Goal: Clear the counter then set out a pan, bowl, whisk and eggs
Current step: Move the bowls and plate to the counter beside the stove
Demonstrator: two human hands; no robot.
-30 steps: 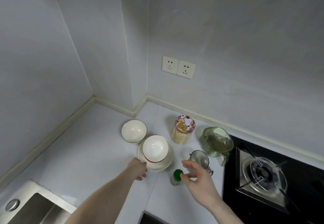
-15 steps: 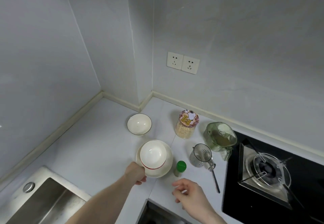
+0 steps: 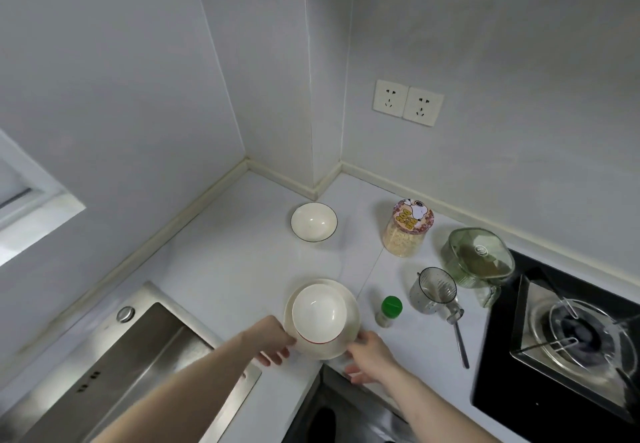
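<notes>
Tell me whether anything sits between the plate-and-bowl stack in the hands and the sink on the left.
Nothing visible does. The left hand and right hand hold the plate with the bowl on it, and the counter toward the sink lies bare; the other bowl sits farther back.

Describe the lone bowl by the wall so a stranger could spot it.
Start at the wall corner left of the sockets. The bowl stands just before it, alone. Unlike the red-trimmed bowl on a plate, its rim is dark.

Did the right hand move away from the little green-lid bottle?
Yes. The right hand left the green-lid bottle and went left to the plate under the bowl.
</notes>
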